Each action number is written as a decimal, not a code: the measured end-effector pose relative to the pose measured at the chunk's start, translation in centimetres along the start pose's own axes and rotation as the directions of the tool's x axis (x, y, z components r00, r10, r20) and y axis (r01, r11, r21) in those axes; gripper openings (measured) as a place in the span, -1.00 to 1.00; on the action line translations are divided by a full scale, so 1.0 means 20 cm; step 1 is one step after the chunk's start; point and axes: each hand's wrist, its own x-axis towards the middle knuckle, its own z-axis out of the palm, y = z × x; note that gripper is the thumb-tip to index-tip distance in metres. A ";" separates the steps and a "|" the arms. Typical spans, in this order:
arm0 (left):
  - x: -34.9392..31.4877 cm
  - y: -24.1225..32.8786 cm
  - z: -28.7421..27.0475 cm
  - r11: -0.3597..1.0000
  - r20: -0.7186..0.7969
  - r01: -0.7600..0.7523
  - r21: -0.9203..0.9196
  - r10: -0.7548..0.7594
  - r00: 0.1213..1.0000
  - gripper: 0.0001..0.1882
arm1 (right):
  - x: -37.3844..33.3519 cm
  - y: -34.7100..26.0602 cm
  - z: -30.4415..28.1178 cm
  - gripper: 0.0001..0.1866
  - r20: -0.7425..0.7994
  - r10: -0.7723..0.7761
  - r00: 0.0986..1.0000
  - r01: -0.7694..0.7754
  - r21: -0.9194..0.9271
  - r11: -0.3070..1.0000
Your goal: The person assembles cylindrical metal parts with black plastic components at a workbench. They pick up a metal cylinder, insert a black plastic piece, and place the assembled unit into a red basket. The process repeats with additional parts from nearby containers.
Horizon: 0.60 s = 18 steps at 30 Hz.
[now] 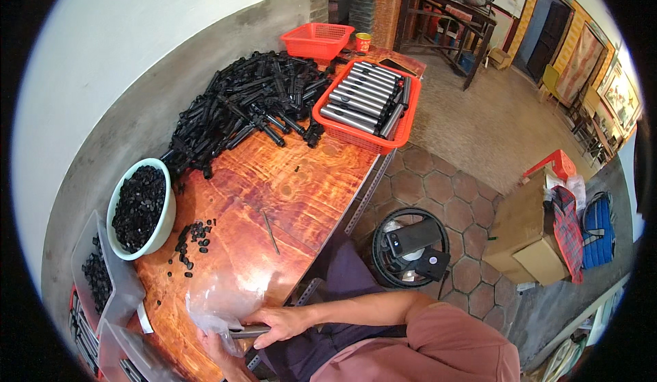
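At the near edge of the table, my right hand (284,323) is closed round a grey metal tube (249,331). The tube's far end points left, toward a clear plastic bag (229,300) that lies crumpled on the wood. My left hand (217,346) grips the lower edge of this bag, its fingers partly hidden by the film; whether it also touches the tube I cannot tell. Beyond the bag lie several loose small black plastic pieces (194,238) and a thin metal rod (271,231).
A pale bowl (169,207) of black pieces stands at left, beside grey bins (123,283). Behind is a big heap of black parts (253,95). A red basket (404,133) holds metal tubes; another red basket (318,40) stands farther back. Right of the table are a round black bin (378,259) and a cardboard box (506,245).
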 end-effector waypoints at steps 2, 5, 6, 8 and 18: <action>-0.02 -0.03 -0.06 0.990 0.115 0.100 -0.104 -0.088 0.990 -0.24 | -0.01 -0.02 0.00 -0.47 0.099 0.115 0.988 -0.137 0.261 0.955; -0.04 -0.07 -0.10 0.953 0.135 0.242 -0.181 -0.220 0.966 -0.21 | -0.02 0.02 0.01 -0.64 0.210 0.142 0.967 -0.239 0.571 0.786; -0.05 -0.08 -0.05 0.953 0.055 0.242 -0.185 -0.235 0.970 -0.21 | -0.02 0.05 0.02 -0.69 0.247 0.167 0.955 -0.289 0.625 0.725; -0.04 -0.13 -0.07 0.950 -0.016 0.241 -0.201 -0.249 0.968 -0.21 | -0.03 0.11 0.04 -0.75 0.309 0.176 0.935 -0.351 0.722 0.596; -0.15 -0.01 0.13 0.971 -0.201 0.198 -0.136 -0.223 0.954 -0.36 | -0.07 0.16 0.17 -0.72 0.417 0.164 0.894 -0.443 0.764 0.469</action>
